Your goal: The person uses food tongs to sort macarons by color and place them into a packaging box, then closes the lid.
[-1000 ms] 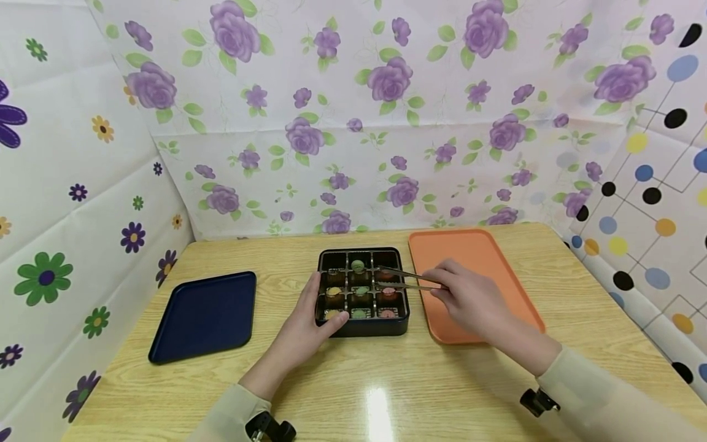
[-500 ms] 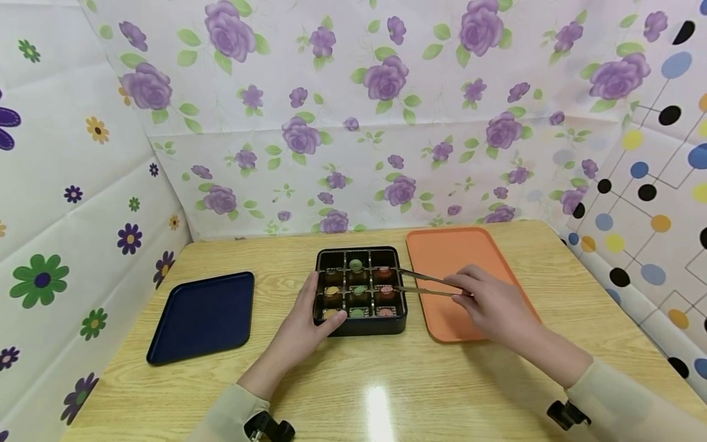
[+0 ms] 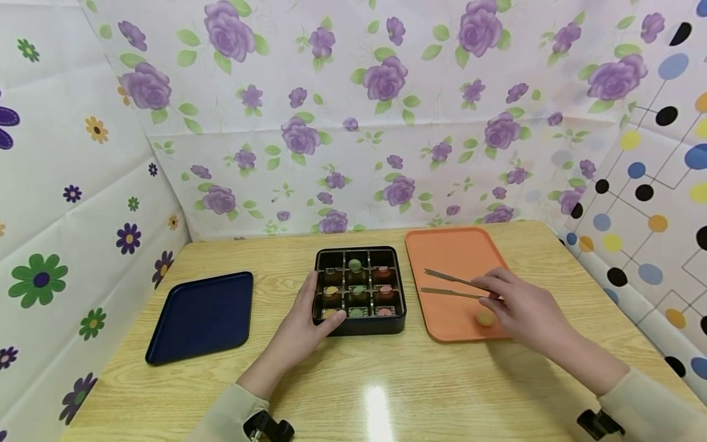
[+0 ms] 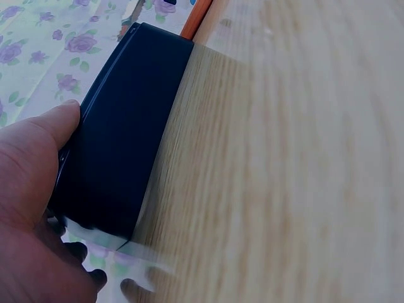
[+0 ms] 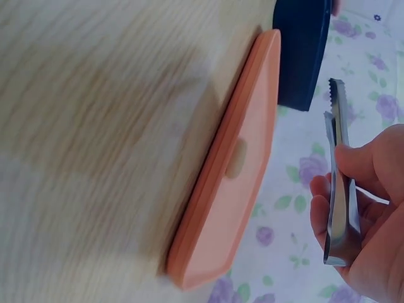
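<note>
A black box (image 3: 399,319) with nine compartments holds several small round sweets, green, yellow and pink. My left hand (image 3: 323,310) grips its front left corner, thumb over the rim; the left wrist view shows the thumb (image 4: 53,129) on the box wall (image 4: 126,126). My right hand (image 3: 494,294) holds metal tongs (image 3: 448,286) above the orange tray (image 3: 447,245), their tips apart and empty. One yellowish sweet (image 3: 485,318) lies on the tray just below that hand. In the right wrist view the tongs (image 5: 338,170) stand beside the tray edge (image 5: 240,189).
A dark blue tray (image 3: 201,316) lies at the left of the wooden table (image 3: 386,380). Flowered and dotted cloth walls close in the back and both sides. The orange tray lies right next to the box.
My right hand has drawn the tongs out of the box and rightwards over the orange tray. A yellowish sweet now shows on the tray. The left hand has stayed on the box.
</note>
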`<state>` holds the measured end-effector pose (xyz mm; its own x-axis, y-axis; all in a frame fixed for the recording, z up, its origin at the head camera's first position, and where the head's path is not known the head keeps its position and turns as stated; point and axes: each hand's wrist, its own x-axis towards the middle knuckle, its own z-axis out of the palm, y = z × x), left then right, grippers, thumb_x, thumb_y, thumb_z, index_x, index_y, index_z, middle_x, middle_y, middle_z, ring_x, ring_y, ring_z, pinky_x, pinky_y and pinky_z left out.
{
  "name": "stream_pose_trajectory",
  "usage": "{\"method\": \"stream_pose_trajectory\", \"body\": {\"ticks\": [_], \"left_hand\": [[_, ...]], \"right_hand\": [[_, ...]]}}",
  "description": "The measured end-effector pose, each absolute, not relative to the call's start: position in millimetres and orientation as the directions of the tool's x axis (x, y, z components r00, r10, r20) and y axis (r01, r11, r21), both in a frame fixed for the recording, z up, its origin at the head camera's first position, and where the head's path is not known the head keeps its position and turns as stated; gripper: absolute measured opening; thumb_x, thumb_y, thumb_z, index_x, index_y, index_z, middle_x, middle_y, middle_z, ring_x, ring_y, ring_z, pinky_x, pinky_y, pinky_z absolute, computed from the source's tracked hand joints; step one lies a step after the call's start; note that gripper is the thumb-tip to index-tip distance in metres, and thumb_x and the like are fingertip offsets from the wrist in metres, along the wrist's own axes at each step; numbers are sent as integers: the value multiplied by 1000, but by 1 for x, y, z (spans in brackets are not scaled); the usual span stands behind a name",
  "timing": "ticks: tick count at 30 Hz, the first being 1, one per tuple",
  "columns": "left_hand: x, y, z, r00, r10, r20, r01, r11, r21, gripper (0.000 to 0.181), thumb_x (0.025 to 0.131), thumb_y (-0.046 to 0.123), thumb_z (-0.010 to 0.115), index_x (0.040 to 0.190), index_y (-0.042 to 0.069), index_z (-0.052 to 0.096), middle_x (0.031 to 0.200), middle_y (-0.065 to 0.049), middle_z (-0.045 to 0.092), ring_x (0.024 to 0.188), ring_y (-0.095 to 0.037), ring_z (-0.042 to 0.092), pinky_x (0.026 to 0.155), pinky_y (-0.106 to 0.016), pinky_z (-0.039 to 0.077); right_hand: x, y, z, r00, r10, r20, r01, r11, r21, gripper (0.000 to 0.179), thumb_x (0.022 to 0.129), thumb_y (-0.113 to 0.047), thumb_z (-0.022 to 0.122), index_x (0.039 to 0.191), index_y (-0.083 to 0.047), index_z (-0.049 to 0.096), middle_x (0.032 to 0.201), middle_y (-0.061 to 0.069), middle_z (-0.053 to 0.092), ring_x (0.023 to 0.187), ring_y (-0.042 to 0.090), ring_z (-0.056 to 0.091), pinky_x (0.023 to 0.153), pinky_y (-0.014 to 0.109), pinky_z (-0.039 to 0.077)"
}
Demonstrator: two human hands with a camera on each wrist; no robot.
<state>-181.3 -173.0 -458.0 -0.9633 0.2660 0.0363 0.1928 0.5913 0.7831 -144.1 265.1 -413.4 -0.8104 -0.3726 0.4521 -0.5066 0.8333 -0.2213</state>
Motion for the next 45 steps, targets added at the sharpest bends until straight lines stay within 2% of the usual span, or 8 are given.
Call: {"method": "stream_pose_trajectory", "body": {"ticks": [13, 29, 45], "left_hand": [[-181, -173, -458, -964, 265, 37, 194, 596, 779, 110, 106, 53, 74, 180, 27, -4, 186, -6, -2, 166, -42, 21, 125, -71, 31], [-183, -173, -459, -963, 267, 33, 192, 595, 781, 111, 106, 54, 74, 179, 28, -5, 186, -5, -2, 166, -42, 21, 125, -72, 31], [-183, -173, -459, -963, 267, 27, 188, 597, 780, 112, 105, 57, 74, 179, 28, -5, 186, -5, -2, 165, -43, 21, 125, -72, 31]], "right_hand": [[-131, 301, -420, -830, -340, 441, -462, 864, -202, 36, 94, -3, 88, 127, -14, 79, 115, -3, 70, 83, 10, 69, 54, 24, 49], [-122, 338, -435, -817, -367, 444, -485, 854, -187, 44, 88, -2, 93, 128, -15, 80, 109, -7, 68, 81, -2, 59, 55, 24, 46], [-116, 366, -445, -822, -398, 406, -504, 841, -196, 40, 87, -3, 93, 123, -17, 82, 109, -9, 69, 83, -6, 61, 59, 23, 53]]}}
